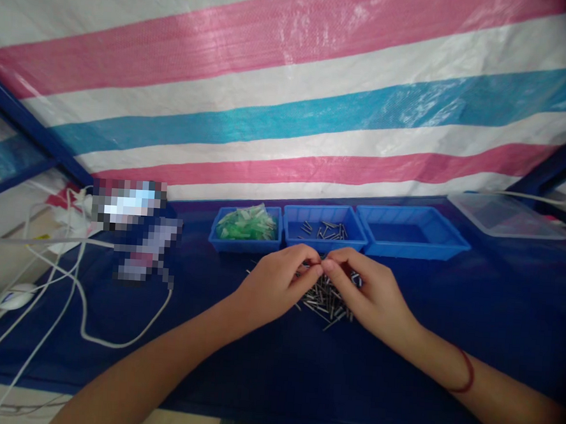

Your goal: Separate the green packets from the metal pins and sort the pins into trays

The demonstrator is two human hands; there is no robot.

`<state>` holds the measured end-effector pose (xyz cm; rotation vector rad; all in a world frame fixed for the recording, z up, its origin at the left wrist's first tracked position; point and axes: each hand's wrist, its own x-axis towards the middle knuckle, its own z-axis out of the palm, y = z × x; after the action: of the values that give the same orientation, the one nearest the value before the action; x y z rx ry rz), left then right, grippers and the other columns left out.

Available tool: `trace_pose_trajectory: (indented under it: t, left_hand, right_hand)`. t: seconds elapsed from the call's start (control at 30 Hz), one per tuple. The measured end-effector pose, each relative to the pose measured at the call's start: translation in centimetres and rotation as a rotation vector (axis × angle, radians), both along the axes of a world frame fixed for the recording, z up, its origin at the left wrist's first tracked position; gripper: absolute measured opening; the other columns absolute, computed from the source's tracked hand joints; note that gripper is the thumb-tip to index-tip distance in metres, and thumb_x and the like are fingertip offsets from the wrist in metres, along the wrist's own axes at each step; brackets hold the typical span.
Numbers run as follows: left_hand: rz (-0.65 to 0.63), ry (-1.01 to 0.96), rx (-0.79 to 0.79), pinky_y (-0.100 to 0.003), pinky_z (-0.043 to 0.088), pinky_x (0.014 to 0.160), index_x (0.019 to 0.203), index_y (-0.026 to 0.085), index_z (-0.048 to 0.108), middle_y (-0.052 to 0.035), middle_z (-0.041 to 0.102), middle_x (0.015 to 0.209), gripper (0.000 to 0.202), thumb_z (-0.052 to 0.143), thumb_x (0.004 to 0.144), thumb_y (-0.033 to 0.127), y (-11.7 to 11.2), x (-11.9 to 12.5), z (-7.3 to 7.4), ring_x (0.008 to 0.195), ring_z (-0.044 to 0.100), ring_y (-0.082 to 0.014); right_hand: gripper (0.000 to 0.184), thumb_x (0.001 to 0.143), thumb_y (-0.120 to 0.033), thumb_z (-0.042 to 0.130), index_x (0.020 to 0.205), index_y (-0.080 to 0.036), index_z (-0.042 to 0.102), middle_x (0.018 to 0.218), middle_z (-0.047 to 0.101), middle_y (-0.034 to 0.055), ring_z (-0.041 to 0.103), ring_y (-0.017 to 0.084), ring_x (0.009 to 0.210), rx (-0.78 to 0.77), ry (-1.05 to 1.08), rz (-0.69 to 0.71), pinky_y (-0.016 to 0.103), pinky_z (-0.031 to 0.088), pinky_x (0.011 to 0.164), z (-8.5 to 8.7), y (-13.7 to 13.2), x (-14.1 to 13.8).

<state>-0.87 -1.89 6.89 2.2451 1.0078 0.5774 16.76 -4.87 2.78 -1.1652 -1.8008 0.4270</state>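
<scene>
My left hand (277, 283) and my right hand (378, 291) meet at the fingertips over a loose pile of thin metal pins (328, 304), which look like nails or rivets. Thumb and forefinger are pinched together on each hand. Whatever lies between the fingertips is too small and covered to make out. Just behind the hands, a middle blue bin (326, 245) contains several similar pins (333, 232). My wrists partly hide the table around the pile, and the hands cover its far side.
A left blue bin (245, 245) holds green plastic packets (246, 224). To the right stand a right blue bin (417, 251) and a clear plastic lid (512, 219). White cables (85, 315) trail over the table's left side near blurred-out items (139, 216). A striped sheet (288, 123) hangs behind.
</scene>
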Motion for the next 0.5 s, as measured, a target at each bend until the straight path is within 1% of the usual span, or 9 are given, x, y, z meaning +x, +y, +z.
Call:
trace_pose_trajectory:
  t: [0.1, 0.17, 0.23, 0.33, 0.43, 0.5]
  left_hand:
    - [0.097, -0.016, -0.007, -0.026, 0.047, 0.074, 0.095, 0.018, 0.059, -0.0025, 0.067, 0.088, 0.021, 0.046, 0.093, 0.034, -0.4, 0.5, -1.5, 0.079, 0.061, -0.0148]
    - [0.119, -0.017, -0.011, -0.026, 0.047, 0.074, 0.095, 0.018, 0.060, -0.0024, 0.067, 0.089, 0.022, 0.047, 0.093, 0.035, -0.7, 0.2, -2.2, 0.079, 0.062, -0.0147]
    - [0.102, -0.025, -0.019, -0.025, 0.047, 0.074, 0.099, 0.018, 0.061, -0.0023, 0.068, 0.091, 0.022, 0.048, 0.093, 0.035, -0.8, 0.0, -2.6, 0.079, 0.061, -0.0142]
    - [0.047, -0.021, 0.003, -0.024, 0.046, 0.074, 0.104, 0.018, 0.062, -0.0027, 0.067, 0.092, 0.024, 0.048, 0.093, 0.035, -0.8, -0.3, -2.8, 0.080, 0.060, -0.0141]
    - [0.009, 0.002, 0.039, -0.025, 0.044, 0.076, 0.097, 0.018, 0.064, -0.0031, 0.066, 0.090, 0.024, 0.045, 0.095, 0.033, -0.6, -0.4, -2.9, 0.082, 0.059, -0.0147]
    - [0.008, 0.005, 0.042, -0.025, 0.044, 0.075, 0.093, 0.018, 0.064, -0.0028, 0.066, 0.088, 0.023, 0.047, 0.094, 0.032, -0.5, -0.4, -3.0, 0.082, 0.059, -0.0146]
  right_hand:
    - [0.014, 0.092, -0.030, 0.051, 0.085, -0.020, 0.059, 0.076, 0.064, 0.0022, 0.057, 0.014, 0.066, -0.025, 0.020, 0.017, 0.027, 0.046, 0.059, 0.0, 0.1, 0.1]
    - [0.013, 0.091, -0.030, 0.052, 0.086, -0.020, 0.059, 0.076, 0.063, 0.0022, 0.056, 0.014, 0.065, -0.040, 0.021, 0.036, 0.027, 0.045, 0.058, -0.3, 0.0, 0.0]
    - [0.013, 0.091, -0.029, 0.052, 0.085, -0.020, 0.059, 0.074, 0.062, 0.0019, 0.055, 0.014, 0.064, -0.043, 0.012, 0.048, 0.026, 0.045, 0.058, -0.5, 0.0, -0.1]
    - [0.011, 0.091, -0.028, 0.052, 0.086, -0.020, 0.060, 0.075, 0.062, 0.0023, 0.056, 0.014, 0.066, -0.031, 0.001, 0.056, 0.026, 0.044, 0.057, -0.7, -0.1, -0.1]
    - [0.009, 0.090, -0.026, 0.053, 0.087, -0.021, 0.060, 0.075, 0.062, 0.0024, 0.056, 0.014, 0.065, -0.019, -0.012, 0.057, 0.026, 0.044, 0.055, -0.6, -0.1, -0.1]
    - [0.007, 0.089, -0.024, 0.054, 0.087, -0.021, 0.061, 0.072, 0.061, 0.0014, 0.055, 0.014, 0.062, -0.002, -0.032, 0.049, 0.026, 0.043, 0.053, -0.6, -0.1, 0.0]
